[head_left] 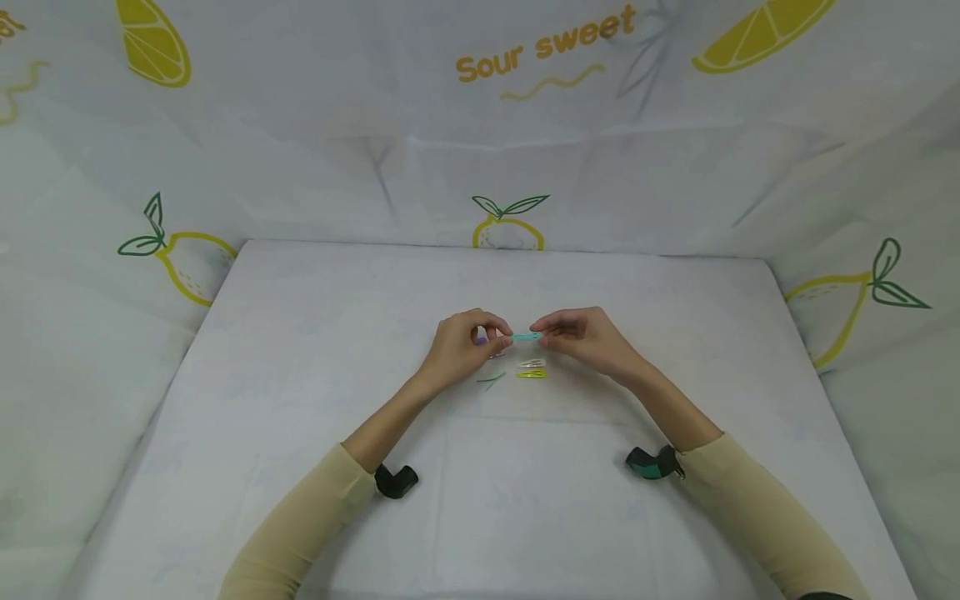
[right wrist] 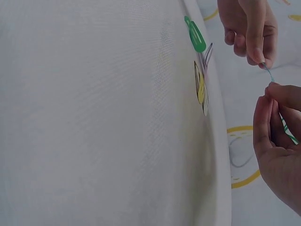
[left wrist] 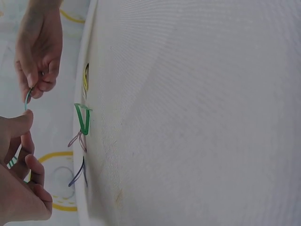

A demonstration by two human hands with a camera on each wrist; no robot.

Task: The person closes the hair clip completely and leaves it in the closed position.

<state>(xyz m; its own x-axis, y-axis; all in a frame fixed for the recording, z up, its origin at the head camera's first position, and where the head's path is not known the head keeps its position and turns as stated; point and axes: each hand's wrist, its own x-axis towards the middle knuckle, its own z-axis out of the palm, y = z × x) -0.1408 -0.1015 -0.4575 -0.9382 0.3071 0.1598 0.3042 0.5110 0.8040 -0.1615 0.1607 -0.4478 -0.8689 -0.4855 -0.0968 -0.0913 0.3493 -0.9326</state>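
i see left hand (head_left: 459, 348) and right hand (head_left: 588, 340) pinch the blue clip (head_left: 527, 337); pulling too hard might make it slip.

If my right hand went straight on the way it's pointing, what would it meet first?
Past the blue clip that your right hand pinches, probably your left hand, holding the clip's other end; exact depth is unclear.

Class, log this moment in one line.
left hand: pinches slim turquoise hair clip; right hand: pinches other end; slim yellow clip: on white tabletop
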